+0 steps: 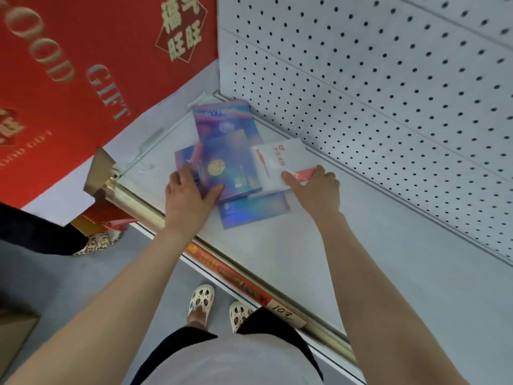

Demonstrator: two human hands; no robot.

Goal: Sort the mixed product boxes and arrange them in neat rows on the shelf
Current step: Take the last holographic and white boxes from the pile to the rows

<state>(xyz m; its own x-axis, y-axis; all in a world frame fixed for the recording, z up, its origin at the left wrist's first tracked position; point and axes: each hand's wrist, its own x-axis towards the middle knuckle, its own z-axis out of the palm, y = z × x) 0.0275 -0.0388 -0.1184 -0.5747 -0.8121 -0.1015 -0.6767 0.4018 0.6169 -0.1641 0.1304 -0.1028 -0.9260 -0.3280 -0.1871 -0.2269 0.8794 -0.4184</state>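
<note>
Cream perforated sandals on grey floor below; left hand gripping blue holographic box, thumb on its near edge; right hand pinching white-and-red box; both boxes lying on white shelf near pegboard corner, among other blue boxes.

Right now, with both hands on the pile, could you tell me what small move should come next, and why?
Probably slide the white and red box rightward, clear of the pile. The right hand already grips it, it is the only box of its kind, and it overlaps a holographic blue box. The left hand grips the top blue box, steadying the rest.
</note>
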